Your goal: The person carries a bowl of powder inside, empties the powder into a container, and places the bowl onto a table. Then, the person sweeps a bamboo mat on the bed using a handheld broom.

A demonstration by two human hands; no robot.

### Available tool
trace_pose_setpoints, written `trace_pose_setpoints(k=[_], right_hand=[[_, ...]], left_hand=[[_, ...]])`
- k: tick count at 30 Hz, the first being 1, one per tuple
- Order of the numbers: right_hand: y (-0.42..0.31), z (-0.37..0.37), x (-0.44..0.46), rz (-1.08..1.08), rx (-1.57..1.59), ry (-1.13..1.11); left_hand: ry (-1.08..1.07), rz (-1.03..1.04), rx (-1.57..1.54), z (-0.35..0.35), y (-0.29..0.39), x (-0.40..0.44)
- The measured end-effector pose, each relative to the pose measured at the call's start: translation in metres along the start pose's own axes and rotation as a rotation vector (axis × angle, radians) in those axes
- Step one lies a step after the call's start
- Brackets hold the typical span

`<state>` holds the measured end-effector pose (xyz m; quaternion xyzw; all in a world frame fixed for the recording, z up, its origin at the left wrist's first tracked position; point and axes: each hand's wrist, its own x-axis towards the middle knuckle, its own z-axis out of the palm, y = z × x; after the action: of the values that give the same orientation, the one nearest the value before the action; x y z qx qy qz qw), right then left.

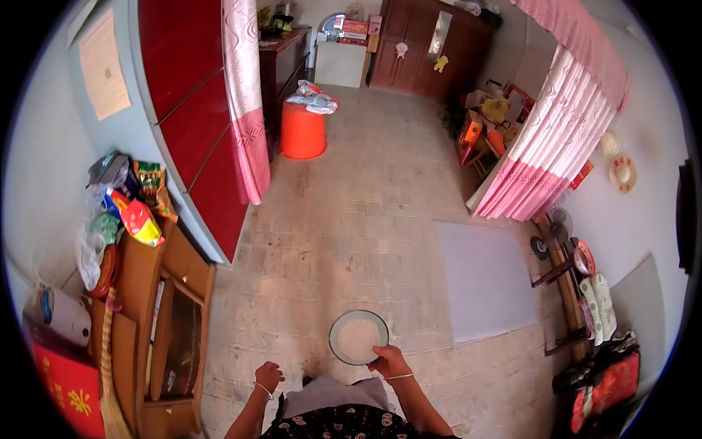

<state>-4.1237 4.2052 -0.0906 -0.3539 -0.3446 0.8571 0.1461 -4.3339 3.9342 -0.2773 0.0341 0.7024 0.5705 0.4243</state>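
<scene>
My right hand grips the lower right rim of a round bowl with a greenish-grey rim. Inside the bowl lies a pale, fine-grained heap that looks like uncooked rice. The bowl is held level in front of my body, above the tiled floor. On the other side, my left hand hangs free with its fingers curled in, and nothing shows in it. Each wrist wears a bracelet.
Left stands a wooden cabinet with snack bags and a straw broom. Farther off is an orange bucket. A pale mat lies right on the floor, beside a bench and pink curtains.
</scene>
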Motion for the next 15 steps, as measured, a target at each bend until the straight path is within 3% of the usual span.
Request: trace_pose_setpoints(k=[1, 4, 7, 10, 12, 13, 14, 15], right_hand=[[-0.007, 0.003, 0.015, 0.000, 0.035, -0.002], [-0.033, 0.012, 0.058, 0.008, 0.060, -0.001], [-0.064, 0.013, 0.107, 0.021, 0.039, -0.010], [-0.094, 0.001, 0.166, 0.015, 0.046, -0.036], [-0.122, 0.004, 0.207, 0.025, 0.004, -0.036], [-0.133, 0.004, 0.226, 0.030, -0.026, -0.032], [-0.149, 0.003, 0.246, 0.028, -0.061, -0.030], [-0.167, 0.004, 0.263, 0.067, -0.056, -0.043]], left_hand=[[-0.090, 0.026, -0.228, -0.003, 0.003, 0.030], [-0.072, 0.146, -0.069, 0.016, 0.067, 0.073], [-0.100, 0.063, -0.127, 0.018, 0.059, 0.148], [-0.180, 0.021, -0.499, 0.028, 0.080, 0.174], [-0.168, 0.058, 0.178, 0.024, 0.059, 0.209], [-0.466, -0.023, -0.590, 0.018, 0.063, 0.211], [-0.352, 0.160, 0.263, 0.023, 0.067, 0.216], [-0.259, 0.180, 0.515, 0.028, 0.070, 0.226]])
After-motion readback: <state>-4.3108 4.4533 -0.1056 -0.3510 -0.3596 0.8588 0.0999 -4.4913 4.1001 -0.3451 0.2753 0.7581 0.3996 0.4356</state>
